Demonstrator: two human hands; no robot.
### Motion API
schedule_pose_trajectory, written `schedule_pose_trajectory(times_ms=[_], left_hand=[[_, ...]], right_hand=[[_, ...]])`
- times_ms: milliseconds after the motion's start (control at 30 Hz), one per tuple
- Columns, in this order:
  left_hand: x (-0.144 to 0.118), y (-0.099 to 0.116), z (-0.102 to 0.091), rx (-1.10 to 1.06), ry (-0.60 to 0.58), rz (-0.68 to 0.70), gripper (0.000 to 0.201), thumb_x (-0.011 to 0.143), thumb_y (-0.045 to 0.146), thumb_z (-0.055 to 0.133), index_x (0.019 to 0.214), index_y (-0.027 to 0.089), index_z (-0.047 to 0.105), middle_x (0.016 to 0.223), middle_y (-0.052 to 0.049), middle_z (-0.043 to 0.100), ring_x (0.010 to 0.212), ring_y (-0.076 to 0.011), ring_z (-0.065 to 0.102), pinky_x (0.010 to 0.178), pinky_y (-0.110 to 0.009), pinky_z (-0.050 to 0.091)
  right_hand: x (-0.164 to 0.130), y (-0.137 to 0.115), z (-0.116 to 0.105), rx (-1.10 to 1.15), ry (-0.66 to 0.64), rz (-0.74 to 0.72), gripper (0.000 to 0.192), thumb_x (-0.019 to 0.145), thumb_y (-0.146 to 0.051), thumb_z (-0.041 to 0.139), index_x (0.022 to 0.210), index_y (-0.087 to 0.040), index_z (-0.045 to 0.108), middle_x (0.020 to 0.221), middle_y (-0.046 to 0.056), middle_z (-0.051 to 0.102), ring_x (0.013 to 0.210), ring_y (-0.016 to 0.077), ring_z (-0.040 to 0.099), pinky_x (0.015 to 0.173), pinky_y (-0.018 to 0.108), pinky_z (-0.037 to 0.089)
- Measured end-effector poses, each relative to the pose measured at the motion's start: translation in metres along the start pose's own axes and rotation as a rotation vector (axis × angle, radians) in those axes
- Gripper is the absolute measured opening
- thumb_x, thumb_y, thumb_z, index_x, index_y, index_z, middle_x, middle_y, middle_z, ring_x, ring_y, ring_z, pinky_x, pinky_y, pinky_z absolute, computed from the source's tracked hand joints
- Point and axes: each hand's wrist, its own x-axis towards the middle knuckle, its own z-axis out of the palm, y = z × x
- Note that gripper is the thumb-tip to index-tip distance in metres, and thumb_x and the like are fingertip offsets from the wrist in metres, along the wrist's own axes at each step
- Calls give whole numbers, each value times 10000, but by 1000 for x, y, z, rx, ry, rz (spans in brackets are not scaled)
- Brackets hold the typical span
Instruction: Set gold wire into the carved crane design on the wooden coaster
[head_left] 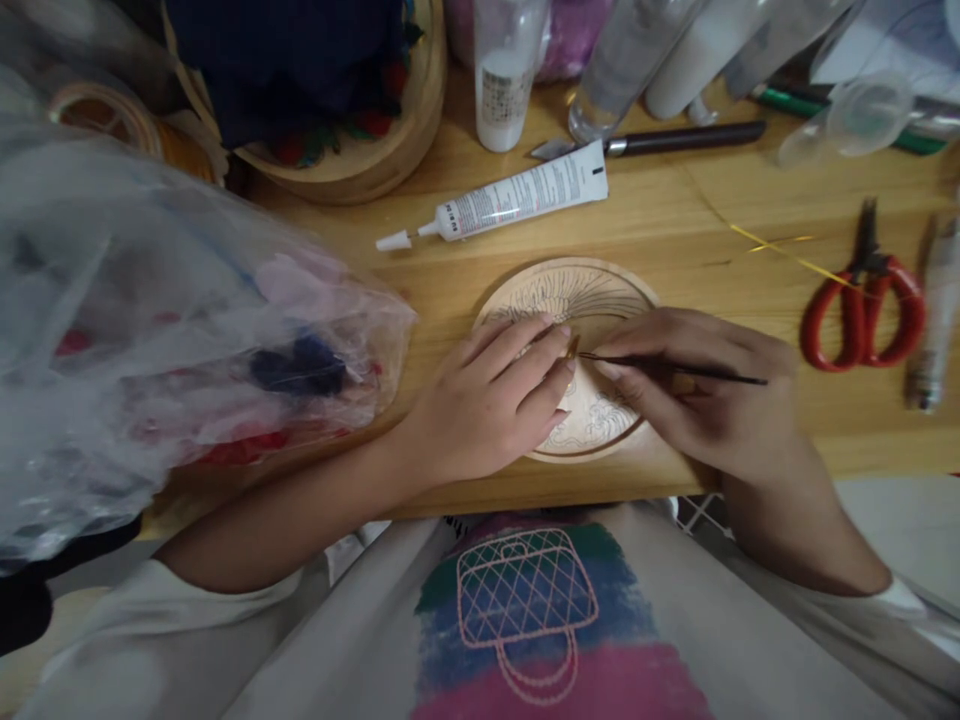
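Observation:
A round wooden plate [592, 290] with a raised rim and fine black line drawings lies on the table in front of me. My left hand [499, 395] rests over its left side, fingers stretched out and touching the surface. From the right, my right hand [709, 385] pinches a slim dark stick-like tool [679, 368], its tip pointing left near my left fingertips. A small golden piece [574, 346] shows beside that tip; whether the tool touches it I cannot tell. My hands cover much of the plate's middle.
Above the plate lie a white glue tube [525, 195] and a craft knife [675, 138]. Red-handled pliers [862, 300] and golden wire [787, 257] are at right. A clear plastic bag [225, 330] fills the left. Bottles [506, 80] and a round wooden box [375, 165] stand behind.

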Motion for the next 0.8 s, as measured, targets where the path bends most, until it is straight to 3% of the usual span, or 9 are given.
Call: schedule_pose_trajectory(times_ms=[500,800], left_hand=[[0,0,1,46,39,12,259,941,264,551,1114,93,640,1225,-147,681,1205,-284,608,1013,-433,519],[1,-1,-1,51,42,21,243,921,237,577,1097,82,644,1213,-144,688,1180,-301,627,994,-438,537]], right_hand=[[2,-5,-4,103,11,185,104,813,-212,731,904,-261,731,851,13,749,753,176,708,676,311,581],[2,-3,-3,87,7,109,151,806,-141,711,926,-232,722,860,20,742,787,171,705,717,296,566]])
